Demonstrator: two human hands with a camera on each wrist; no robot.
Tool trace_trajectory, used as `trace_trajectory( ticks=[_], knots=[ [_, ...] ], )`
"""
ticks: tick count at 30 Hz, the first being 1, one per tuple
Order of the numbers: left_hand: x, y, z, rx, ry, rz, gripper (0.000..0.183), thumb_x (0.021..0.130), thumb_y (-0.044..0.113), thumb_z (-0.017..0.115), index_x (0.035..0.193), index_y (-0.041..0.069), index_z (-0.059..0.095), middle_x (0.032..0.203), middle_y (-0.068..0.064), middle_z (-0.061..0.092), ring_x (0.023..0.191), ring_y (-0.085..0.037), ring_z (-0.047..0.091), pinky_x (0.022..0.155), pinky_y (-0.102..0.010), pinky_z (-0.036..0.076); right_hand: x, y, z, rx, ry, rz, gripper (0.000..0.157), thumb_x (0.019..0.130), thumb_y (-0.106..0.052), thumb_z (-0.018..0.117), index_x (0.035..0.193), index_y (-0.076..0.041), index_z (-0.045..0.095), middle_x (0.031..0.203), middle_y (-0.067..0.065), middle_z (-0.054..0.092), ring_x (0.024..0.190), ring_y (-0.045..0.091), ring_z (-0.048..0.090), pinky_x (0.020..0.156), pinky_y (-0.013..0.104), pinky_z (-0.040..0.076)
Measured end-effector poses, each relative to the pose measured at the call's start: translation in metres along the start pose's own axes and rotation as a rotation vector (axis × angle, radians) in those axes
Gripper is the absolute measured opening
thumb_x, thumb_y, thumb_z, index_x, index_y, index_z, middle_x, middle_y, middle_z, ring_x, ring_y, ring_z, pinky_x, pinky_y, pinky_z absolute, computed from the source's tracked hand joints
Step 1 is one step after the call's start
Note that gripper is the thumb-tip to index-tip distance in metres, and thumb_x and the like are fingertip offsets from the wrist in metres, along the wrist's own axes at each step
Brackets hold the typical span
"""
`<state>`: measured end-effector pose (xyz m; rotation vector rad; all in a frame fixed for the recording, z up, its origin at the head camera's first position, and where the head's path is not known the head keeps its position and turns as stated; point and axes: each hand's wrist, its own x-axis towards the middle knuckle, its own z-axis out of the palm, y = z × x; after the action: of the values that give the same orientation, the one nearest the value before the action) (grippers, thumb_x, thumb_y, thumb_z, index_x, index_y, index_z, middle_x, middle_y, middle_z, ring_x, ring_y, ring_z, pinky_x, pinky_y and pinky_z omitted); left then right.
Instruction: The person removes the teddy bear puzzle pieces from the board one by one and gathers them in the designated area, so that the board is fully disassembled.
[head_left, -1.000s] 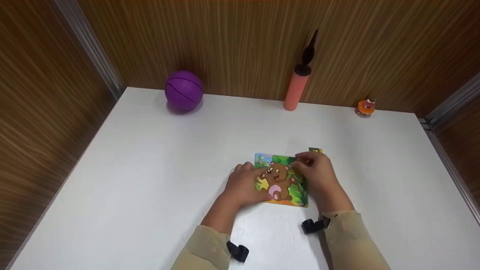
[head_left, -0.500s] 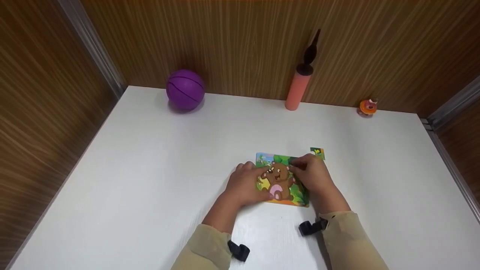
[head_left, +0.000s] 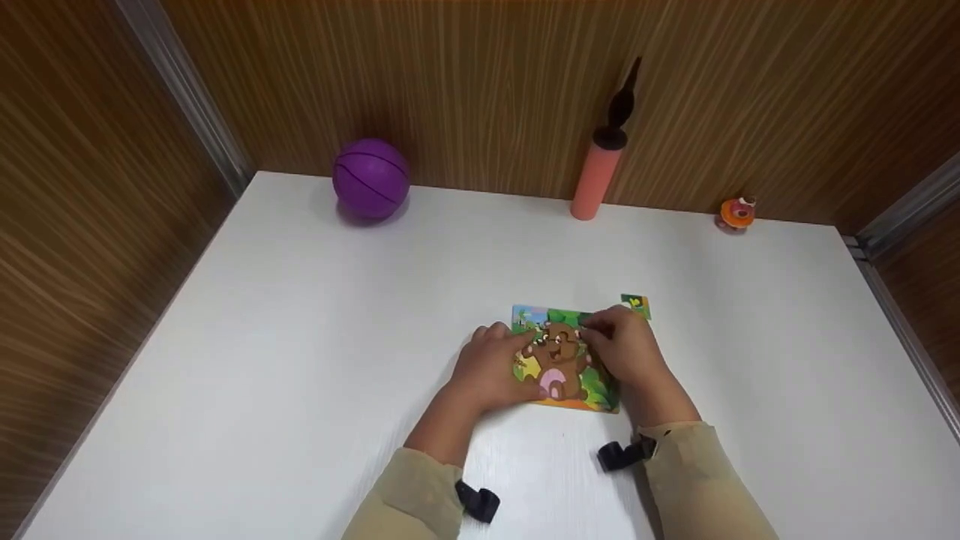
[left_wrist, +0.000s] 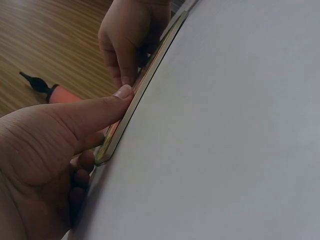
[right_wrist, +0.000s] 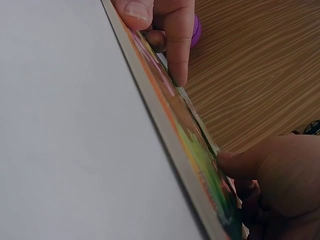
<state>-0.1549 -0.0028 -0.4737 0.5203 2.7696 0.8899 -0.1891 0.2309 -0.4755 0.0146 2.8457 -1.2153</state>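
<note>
A small bear jigsaw puzzle (head_left: 568, 365) lies flat on the white table in the head view. My left hand (head_left: 491, 369) holds its left side, the thumb on the front edge and the index finger across the top. In the left wrist view, the other fingers curl beside the puzzle's edge. My right hand (head_left: 628, 346) bends over the upper right corner, thumb and fingertips pinching a puzzle piece there that they mostly hide. A loose puzzle piece (head_left: 636, 304), green with a yellow figure, lies just beyond the right hand.
Along the back wall stand a purple ball (head_left: 371, 180), a pink hand pump (head_left: 598, 180) with a black nozzle, and a small orange and pink figurine (head_left: 736, 214). Wood-patterned panels border the white table (head_left: 300, 315) at the back and sides.
My right hand has shifted slightly left and inward over the puzzle, showing more of the loose piece behind it. A joint line now shows across the bear's face. My left hand stays in place.
</note>
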Motion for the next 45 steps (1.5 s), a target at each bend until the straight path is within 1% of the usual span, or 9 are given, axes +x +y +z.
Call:
trace_trajectory(
  ticks=[6,10,18,22,25,30,36,41,45],
  knots=[
    [0.002,-0.001,0.003,0.003,0.005,0.008,0.091,0.078,0.052,0.091,0.154,0.016,0.057,0.113,-0.003,0.054,0.109,-0.022,0.046,0.094,-0.036,0.046,0.000,0.003,-0.004,0.011,0.004,0.014,0.018,0.104,-0.006,0.067,0.119,0.001,0.072,0.112,0.017,0.066,0.100,0.028,0.062,0.087,0.042,0.055],
    [0.002,-0.001,0.004,0.003,0.000,0.004,0.091,0.079,0.052,0.091,0.155,0.016,0.057,0.115,-0.003,0.055,0.111,-0.021,0.046,0.094,-0.035,0.046,0.001,0.005,-0.009,0.038,0.010,0.021,0.019,0.105,-0.008,0.066,0.121,0.001,0.072,0.110,0.016,0.067,0.099,0.028,0.062,0.085,0.040,0.055],
    [0.004,0.000,0.004,0.000,-0.003,0.000,0.091,0.080,0.051,0.091,0.156,0.017,0.056,0.114,-0.002,0.054,0.111,-0.021,0.046,0.095,-0.035,0.046,0.002,0.017,-0.028,0.090,0.126,-0.018,0.018,0.105,-0.009,0.067,0.117,-0.001,0.077,0.110,0.012,0.063,0.100,0.024,0.052,0.082,0.034,0.047],
    [0.003,0.001,0.003,0.016,-0.008,0.009,0.090,0.080,0.051,0.090,0.156,0.016,0.056,0.116,-0.003,0.055,0.112,-0.023,0.047,0.097,-0.036,0.046,0.000,0.026,-0.042,0.094,0.191,0.002,0.022,0.107,-0.015,0.065,0.122,-0.004,0.076,0.115,0.010,0.064,0.104,0.023,0.051,0.084,0.033,0.044],
    [0.003,0.003,0.002,0.019,-0.010,0.013,0.089,0.081,0.050,0.090,0.155,0.016,0.056,0.116,-0.004,0.056,0.112,-0.024,0.047,0.096,-0.037,0.046,-0.003,0.032,-0.052,0.113,0.223,0.061,0.025,0.108,-0.019,0.062,0.127,-0.008,0.074,0.118,0.007,0.061,0.107,0.022,0.047,0.085,0.033,0.042],
    [0.002,0.003,0.001,0.021,-0.010,0.011,0.089,0.081,0.050,0.090,0.155,0.015,0.056,0.116,-0.005,0.057,0.111,-0.023,0.047,0.096,-0.036,0.046,-0.004,0.041,-0.064,0.137,0.272,0.113,0.028,0.109,-0.019,0.060,0.132,-0.009,0.073,0.122,0.006,0.059,0.111,0.021,0.047,0.087,0.033,0.042],
    [0.000,0.003,0.000,0.017,-0.012,-0.004,0.091,0.081,0.052,0.089,0.157,0.017,0.054,0.119,-0.004,0.057,0.114,-0.023,0.048,0.098,-0.036,0.046,-0.001,0.052,-0.071,0.130,0.295,0.161,0.031,0.110,-0.023,0.058,0.135,-0.012,0.072,0.125,0.004,0.059,0.114,0.019,0.047,0.089,0.031,0.042],
    [0.000,0.002,0.000,0.009,-0.011,-0.007,0.091,0.081,0.052,0.089,0.157,0.017,0.054,0.118,-0.004,0.056,0.115,-0.023,0.048,0.099,-0.037,0.046,0.003,0.067,-0.078,0.087,0.361,0.178,0.030,0.108,-0.018,0.059,0.133,-0.009,0.073,0.126,0.007,0.060,0.112,0.020,0.049,0.089,0.031,0.042],
    [0.001,0.001,0.001,0.001,-0.010,-0.004,0.091,0.081,0.050,0.090,0.158,0.017,0.053,0.118,-0.004,0.055,0.115,-0.023,0.047,0.099,-0.037,0.046,0.003,0.079,-0.086,0.032,0.386,0.176,0.031,0.108,-0.016,0.058,0.134,-0.005,0.071,0.130,0.013,0.061,0.116,0.025,0.052,0.093,0.035,0.043]
  ],
)
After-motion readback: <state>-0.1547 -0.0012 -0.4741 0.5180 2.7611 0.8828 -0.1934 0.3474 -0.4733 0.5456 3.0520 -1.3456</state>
